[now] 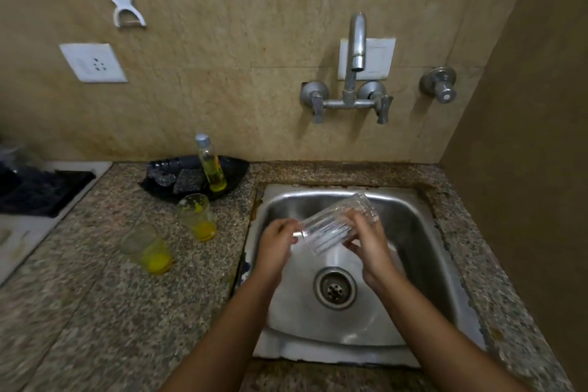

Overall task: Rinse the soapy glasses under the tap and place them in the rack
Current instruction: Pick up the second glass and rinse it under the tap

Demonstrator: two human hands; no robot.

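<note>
Clear glass point(339, 224) held over sink point(423, 232), centre frame; tap point(357, 41) dry.
Left hand point(276, 243) at rim, right hand point(369, 242) gripping body. Two yellow-stained glasses point(195, 216) wait on table point(95, 296), left; no rack visible.

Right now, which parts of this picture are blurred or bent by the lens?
Head view: the counter smears toward the lower left edge; the wall's right corner bows from wide-angle distortion; the glass between left hand and right hand stays fairly sharp.
</note>
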